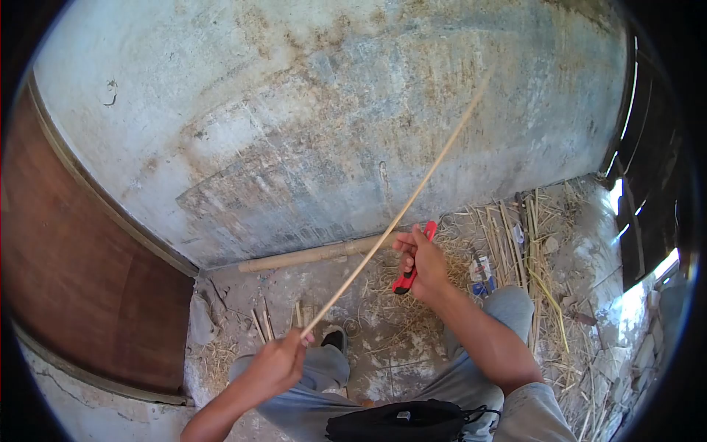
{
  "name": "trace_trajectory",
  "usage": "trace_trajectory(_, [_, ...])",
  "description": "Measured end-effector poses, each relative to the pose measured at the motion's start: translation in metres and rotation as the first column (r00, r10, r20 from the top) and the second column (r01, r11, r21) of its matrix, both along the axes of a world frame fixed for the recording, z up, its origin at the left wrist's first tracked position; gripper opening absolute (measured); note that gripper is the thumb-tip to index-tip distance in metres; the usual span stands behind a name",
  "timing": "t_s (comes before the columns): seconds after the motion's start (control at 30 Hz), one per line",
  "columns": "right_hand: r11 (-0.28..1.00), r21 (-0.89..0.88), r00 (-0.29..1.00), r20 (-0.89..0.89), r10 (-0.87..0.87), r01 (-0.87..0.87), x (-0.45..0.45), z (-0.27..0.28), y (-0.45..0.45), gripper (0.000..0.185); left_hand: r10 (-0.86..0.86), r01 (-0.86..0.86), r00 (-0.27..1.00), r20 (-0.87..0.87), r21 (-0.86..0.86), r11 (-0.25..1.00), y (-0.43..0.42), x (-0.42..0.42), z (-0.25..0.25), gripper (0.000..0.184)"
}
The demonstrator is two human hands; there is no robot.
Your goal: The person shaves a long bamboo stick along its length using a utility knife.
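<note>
My left hand (278,362) is closed around the lower end of a long, thin bamboo strip (412,197), which slants up and to the right toward the wall. In my right hand (427,264) is a red and black utility knife (404,283), with the fingers curled about its handle. The right fingertips are close beside the strip; whether they touch it I cannot tell. No blade can be made out on the knife.
A stained wall (309,132) rises in front, with a thick bamboo pole (309,258) along its foot. Shavings (412,317) and split sticks (504,239) litter the floor. A brown door (96,258) stands left, a black pouch (398,421) at my lap.
</note>
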State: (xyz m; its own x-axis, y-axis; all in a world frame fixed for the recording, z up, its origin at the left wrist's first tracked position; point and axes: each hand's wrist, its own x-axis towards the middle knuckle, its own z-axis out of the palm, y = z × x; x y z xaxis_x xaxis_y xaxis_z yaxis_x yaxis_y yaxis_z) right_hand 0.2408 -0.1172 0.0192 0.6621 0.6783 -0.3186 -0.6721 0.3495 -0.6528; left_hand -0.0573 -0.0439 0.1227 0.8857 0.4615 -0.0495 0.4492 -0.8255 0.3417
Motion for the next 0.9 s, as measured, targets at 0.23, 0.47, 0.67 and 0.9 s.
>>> trace_trajectory(0.23, [0.993, -0.072, 0.994, -0.066, 0.092, -0.097, -0.016, -0.016, 0.007, 0.037, 0.133, -0.108, 0.991, 0.018, -0.482, 0.870, -0.003, -0.006, -0.068, 0.016])
trace_trajectory(0.47, [0.916, -0.347, 0.923, 0.246, 0.297, -0.202, -0.025, -0.018, 0.012, 0.040, 0.264, -0.162, 0.960, 0.092, -0.585, 0.795, 0.003, 0.004, -0.142, 0.018])
trace_trajectory(0.67, [0.713, -0.602, 0.423, 0.576, 0.699, -0.359, -0.040, -0.024, 0.004, 0.047, 0.410, -0.203, 0.909, 0.074, -0.780, 0.592, 0.005, -0.001, -0.183, 0.019])
trace_trajectory(0.9, [0.657, -0.742, 0.035, 0.659, 0.751, -0.132, -0.078, -0.056, -0.003, 0.049, 0.462, -0.208, 0.885, 0.047, -0.849, 0.485, -0.004, 0.001, -0.180, 0.023])
